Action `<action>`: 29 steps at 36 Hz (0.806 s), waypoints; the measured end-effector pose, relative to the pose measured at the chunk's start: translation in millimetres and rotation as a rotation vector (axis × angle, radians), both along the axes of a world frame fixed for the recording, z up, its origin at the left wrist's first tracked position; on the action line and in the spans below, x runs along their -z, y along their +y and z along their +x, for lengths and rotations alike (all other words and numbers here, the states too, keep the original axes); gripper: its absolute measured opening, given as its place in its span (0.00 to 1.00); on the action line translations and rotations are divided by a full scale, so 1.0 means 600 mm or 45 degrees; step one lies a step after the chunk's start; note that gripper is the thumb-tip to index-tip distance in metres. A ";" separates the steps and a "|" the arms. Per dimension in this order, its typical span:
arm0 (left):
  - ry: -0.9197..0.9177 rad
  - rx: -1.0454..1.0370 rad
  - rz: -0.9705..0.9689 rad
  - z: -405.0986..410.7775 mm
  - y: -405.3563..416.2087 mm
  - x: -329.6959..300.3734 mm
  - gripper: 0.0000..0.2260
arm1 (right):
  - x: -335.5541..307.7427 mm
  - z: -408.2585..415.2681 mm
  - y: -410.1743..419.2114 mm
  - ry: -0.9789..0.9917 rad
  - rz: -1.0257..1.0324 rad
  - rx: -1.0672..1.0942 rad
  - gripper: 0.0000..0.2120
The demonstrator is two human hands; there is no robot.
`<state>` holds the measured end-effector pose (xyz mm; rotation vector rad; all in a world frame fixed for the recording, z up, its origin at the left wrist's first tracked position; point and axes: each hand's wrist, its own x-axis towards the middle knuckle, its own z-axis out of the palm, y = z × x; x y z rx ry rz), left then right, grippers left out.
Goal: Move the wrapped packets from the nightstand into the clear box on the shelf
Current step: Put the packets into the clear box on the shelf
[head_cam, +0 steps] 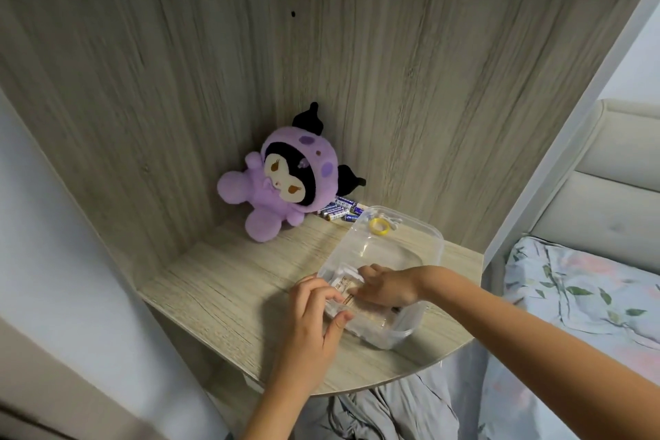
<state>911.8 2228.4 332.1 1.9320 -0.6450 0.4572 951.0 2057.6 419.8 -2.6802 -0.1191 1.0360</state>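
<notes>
Clear plastic forms the box (pixel 384 261) sitting on the pale wood-grain shelf (pixel 228 282), toward five o'clock from the purple plush toy (pixel 282 186). Inside the box's near end lie the wrapped packets (pixel 348 291), pale with brown print; how many there are is hard to tell through the blur. The right hand (pixel 387 287) reaches in from three o'clock, fingers flat on top of the packets, pressing rather than gripping. The left hand (pixel 316 311) comes from six o'clock, thumb and fingertips curled over the box's near-left rim and apparently pinching the packets' edge. A yellow ring (pixel 378 226) lies at the box's far end, at twelve o'clock. Blue batteries (pixel 339 211) lie between toy and box. Floral bedding (pixel 585 296) spreads at three o'clock.
</notes>
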 end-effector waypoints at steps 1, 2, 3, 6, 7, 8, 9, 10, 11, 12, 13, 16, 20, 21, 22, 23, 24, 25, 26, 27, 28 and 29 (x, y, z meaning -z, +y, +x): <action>0.001 0.001 0.000 0.000 0.000 0.000 0.12 | 0.001 -0.003 0.002 -0.038 -0.047 -0.046 0.26; 0.000 0.001 0.001 -0.001 0.000 0.000 0.12 | 0.003 -0.004 0.003 -0.073 -0.085 -0.079 0.28; -0.004 -0.001 0.003 -0.001 0.001 -0.001 0.12 | 0.004 -0.007 0.004 -0.106 -0.120 -0.111 0.29; -0.004 -0.006 0.009 -0.001 0.002 -0.004 0.12 | 0.003 -0.009 0.005 -0.167 -0.156 -0.176 0.30; 0.006 -0.003 0.005 -0.001 0.002 -0.005 0.12 | 0.000 -0.008 0.004 -0.177 -0.123 -0.184 0.29; 0.019 0.003 -0.003 -0.002 0.002 -0.004 0.12 | -0.005 -0.008 0.003 -0.184 -0.069 -0.185 0.28; 0.030 0.008 -0.009 -0.002 0.002 -0.004 0.12 | -0.011 -0.007 0.003 -0.195 -0.017 -0.182 0.26; 0.032 0.010 -0.014 -0.002 0.003 -0.004 0.12 | -0.015 -0.007 0.002 -0.206 0.021 -0.174 0.24; 0.027 0.010 -0.022 -0.001 0.004 -0.004 0.11 | -0.019 -0.007 0.003 -0.215 0.031 -0.169 0.23; 0.025 0.011 -0.034 0.000 0.004 -0.004 0.11 | -0.020 -0.008 0.005 -0.217 0.023 -0.160 0.22; 0.023 0.011 -0.053 0.001 0.005 -0.004 0.09 | -0.020 -0.009 0.008 -0.212 0.009 -0.137 0.21; 0.022 0.010 -0.117 0.005 0.007 0.001 0.06 | -0.013 -0.014 0.022 -0.263 -0.030 0.024 0.24; 0.028 0.047 -0.151 0.008 0.010 0.000 0.07 | -0.006 -0.032 0.022 -0.721 -0.122 0.054 0.37; 0.033 0.068 -0.166 0.009 0.009 -0.001 0.08 | -0.007 -0.040 0.020 -0.829 -0.078 0.081 0.35; 0.044 0.084 -0.180 0.008 0.010 -0.003 0.08 | -0.009 -0.050 0.016 -0.927 -0.006 0.145 0.32; 0.049 0.087 -0.183 0.007 0.012 -0.008 0.10 | -0.015 -0.063 0.012 -1.026 0.066 0.232 0.27; 0.032 0.079 -0.169 0.007 0.015 -0.012 0.11 | -0.021 -0.077 0.007 -1.122 0.117 0.327 0.23; -0.015 0.076 -0.130 0.003 0.019 -0.018 0.12 | -0.024 -0.101 -0.001 -1.200 0.122 0.434 0.20; -0.099 0.045 -0.091 0.000 0.026 -0.027 0.12 | -0.032 -0.120 -0.008 -1.260 0.092 0.499 0.17; -0.185 0.021 -0.052 -0.003 0.033 -0.037 0.12 | -0.038 -0.140 -0.018 -1.304 0.017 0.546 0.16; -0.253 0.052 -0.010 -0.008 0.035 -0.050 0.11 | -0.041 -0.167 -0.032 -1.328 -0.086 0.609 0.15; -0.320 0.120 0.037 -0.013 0.035 -0.067 0.11 | -0.043 -0.197 -0.045 -1.326 -0.194 0.684 0.14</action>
